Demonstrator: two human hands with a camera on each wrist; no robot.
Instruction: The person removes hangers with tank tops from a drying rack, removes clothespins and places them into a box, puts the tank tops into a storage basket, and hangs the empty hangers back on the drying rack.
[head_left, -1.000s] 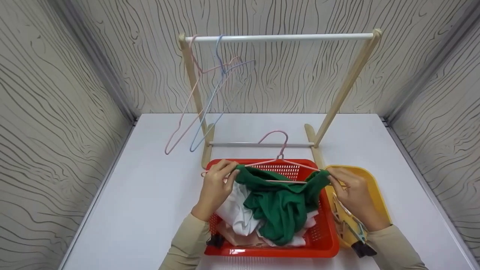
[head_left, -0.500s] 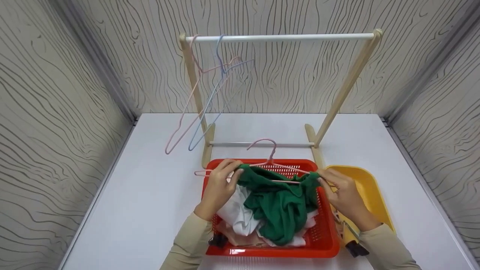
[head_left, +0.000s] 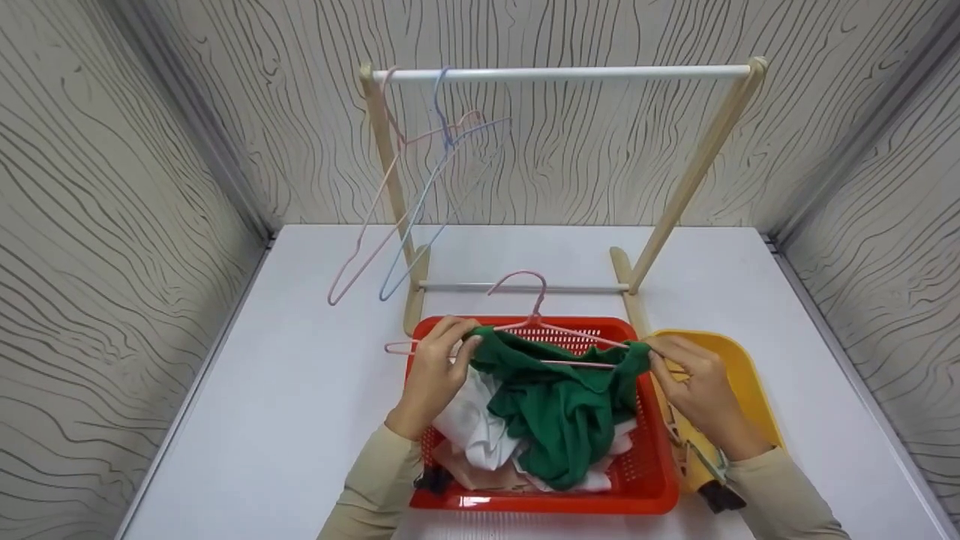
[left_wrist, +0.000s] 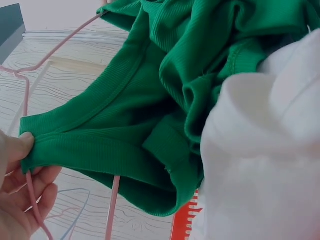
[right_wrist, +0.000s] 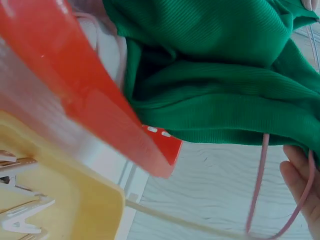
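My left hand [head_left: 435, 371] pinches one shoulder of a green ribbed tank top [head_left: 566, 420] between thumb and fingers. Its other shoulder is pinched by my right hand [head_left: 697, 382]. Threaded through the top is a pink hanger [head_left: 574, 331], its hook pointing up and away from me. In the left wrist view the hanger's end sticks out past the strap, beside my curled fingers [left_wrist: 42, 195]. The right wrist view shows the pink wire [right_wrist: 262, 185] looping below the green edge, next to my fingers. The top's lower part lies bunched over a red basket [head_left: 660, 495].
White cloth [head_left: 480, 427] and other pale clothes lie in the basket. To its right stands a yellow bin [head_left: 750, 375] holding clothespins [right_wrist: 25, 215]. Behind rises a wooden rack with a white rail [head_left: 585, 73]; a pink hanger [head_left: 358, 244] and a blue hanger [head_left: 409, 232] hang at its left.
The pink hanger has shifted left and slightly down within the top, more of its left end showing. My right hand moved inward, then partly back outward; the left has hardly moved.
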